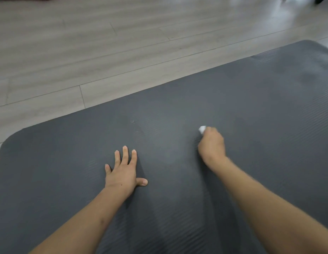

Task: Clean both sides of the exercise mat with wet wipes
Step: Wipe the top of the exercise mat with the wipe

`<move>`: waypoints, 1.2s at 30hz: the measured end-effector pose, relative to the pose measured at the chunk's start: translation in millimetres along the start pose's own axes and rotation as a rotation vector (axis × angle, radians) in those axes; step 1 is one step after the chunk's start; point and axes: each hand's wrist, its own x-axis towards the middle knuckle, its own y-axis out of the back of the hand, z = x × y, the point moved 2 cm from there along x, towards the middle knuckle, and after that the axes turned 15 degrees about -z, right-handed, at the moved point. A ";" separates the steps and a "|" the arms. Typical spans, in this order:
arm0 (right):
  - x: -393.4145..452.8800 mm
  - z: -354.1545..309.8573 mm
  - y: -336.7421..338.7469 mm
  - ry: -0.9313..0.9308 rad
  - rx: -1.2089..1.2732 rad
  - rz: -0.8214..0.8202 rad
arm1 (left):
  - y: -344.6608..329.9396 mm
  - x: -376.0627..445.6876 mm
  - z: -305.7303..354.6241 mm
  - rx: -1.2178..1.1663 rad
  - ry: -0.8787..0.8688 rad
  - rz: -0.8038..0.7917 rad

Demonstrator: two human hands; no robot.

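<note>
Dark ribbed mat, unmarked: my left hand flat, fingers spread; my right hand clenching white wipe.

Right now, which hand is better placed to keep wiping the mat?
Right hand: its fingers already grip the wipe against the mat. The left hand lies flat, holding nothing.

A dark mat lies on a wood floor. The left hand presses flat on it, fingers spread. The right hand grips a white wipe against the mat.
</note>
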 end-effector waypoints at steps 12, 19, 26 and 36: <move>23.1 64.6 36.6 -0.003 -0.174 -0.003 | -16.6 -26.6 13.5 0.150 -0.022 0.213; -123.3 -40.8 -54.2 0.479 -0.090 -0.211 | -22.6 -29.4 16.4 0.057 -0.086 0.019; -23.1 72.8 27.1 0.155 -0.247 -0.026 | -32.3 -29.8 20.2 0.081 -0.056 0.032; -121.9 -12.0 -45.1 0.550 -0.134 -0.199 | -30.6 -28.1 26.3 0.059 -0.025 -0.004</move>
